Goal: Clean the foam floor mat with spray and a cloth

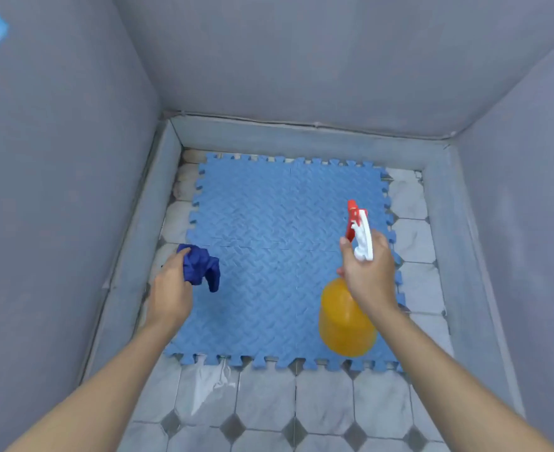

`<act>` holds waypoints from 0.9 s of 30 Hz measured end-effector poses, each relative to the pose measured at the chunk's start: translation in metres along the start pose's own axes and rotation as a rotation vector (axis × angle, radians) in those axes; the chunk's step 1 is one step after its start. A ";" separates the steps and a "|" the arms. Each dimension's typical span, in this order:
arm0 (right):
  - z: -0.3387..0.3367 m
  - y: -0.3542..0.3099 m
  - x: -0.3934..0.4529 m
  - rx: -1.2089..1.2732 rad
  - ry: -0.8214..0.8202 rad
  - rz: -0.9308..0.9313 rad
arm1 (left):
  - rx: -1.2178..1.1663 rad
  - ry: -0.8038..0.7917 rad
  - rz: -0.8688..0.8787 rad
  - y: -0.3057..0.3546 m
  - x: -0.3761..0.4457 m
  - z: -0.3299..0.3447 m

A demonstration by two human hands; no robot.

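Mat (269, 230): blue foam, interlocking tiles, flat on the tiled floor (327, 399), filling the walled corner; toothed edges nearly meet the left and far skirting.

Left hand (171, 288): fingers curled round a bunched dark-blue cloth (202, 265), held over the mat's left edge.

Right hand (367, 272): grips the neck of the bottle (345, 321) above the mat's right side; nozzle points toward the far edge. Whether a finger is on the trigger cannot be told.

Handling, judged: foam is light, soft and textured, so it may slide under wiping. Cloth is limp; hold it bunched. Bottle is rigid orange plastic, best held at the neck.

No label or writing readable.
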State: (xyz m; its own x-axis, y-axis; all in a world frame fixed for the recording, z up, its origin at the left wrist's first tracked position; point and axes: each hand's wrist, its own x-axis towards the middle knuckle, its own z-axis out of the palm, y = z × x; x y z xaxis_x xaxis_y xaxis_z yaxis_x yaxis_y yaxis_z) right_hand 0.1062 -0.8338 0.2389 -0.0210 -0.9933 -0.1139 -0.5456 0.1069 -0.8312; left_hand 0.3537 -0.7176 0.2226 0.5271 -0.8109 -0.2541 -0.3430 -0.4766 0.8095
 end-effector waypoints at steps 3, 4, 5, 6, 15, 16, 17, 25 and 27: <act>0.039 0.057 -0.002 -0.022 -0.070 -0.039 | 0.067 0.052 0.103 -0.070 0.029 0.041; 0.052 0.072 0.002 -0.035 -0.092 -0.037 | 0.146 0.075 0.135 -0.095 0.040 0.052; 0.063 0.083 0.007 -0.045 -0.115 -0.033 | 0.246 0.094 0.170 -0.123 0.052 0.064; 0.074 0.090 0.013 -0.050 -0.150 -0.027 | 0.398 0.085 0.231 -0.149 0.062 0.075; 0.133 0.082 0.037 -0.285 -0.351 -0.142 | 0.873 -0.173 0.340 -0.222 0.082 0.095; 0.138 0.080 0.034 -0.324 -0.352 -0.140 | 0.875 -0.147 0.343 -0.225 0.078 0.094; 0.142 0.078 0.032 -0.356 -0.347 -0.143 | 0.852 -0.153 0.352 -0.229 0.078 0.098; 0.151 0.075 0.034 -0.368 -0.410 -0.133 | 0.751 -0.113 0.260 -0.233 0.077 0.110; 0.149 0.077 0.032 -0.376 -0.387 -0.144 | 0.735 -0.094 0.201 -0.225 0.074 0.117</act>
State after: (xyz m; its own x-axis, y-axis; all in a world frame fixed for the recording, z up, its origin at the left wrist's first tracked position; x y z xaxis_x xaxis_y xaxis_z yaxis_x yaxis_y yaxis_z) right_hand 0.1880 -0.8503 0.0905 0.3464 -0.9002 -0.2641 -0.7831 -0.1225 -0.6096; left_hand 0.3787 -0.7108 -0.0401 0.3430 -0.9156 -0.2098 -0.8713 -0.3936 0.2932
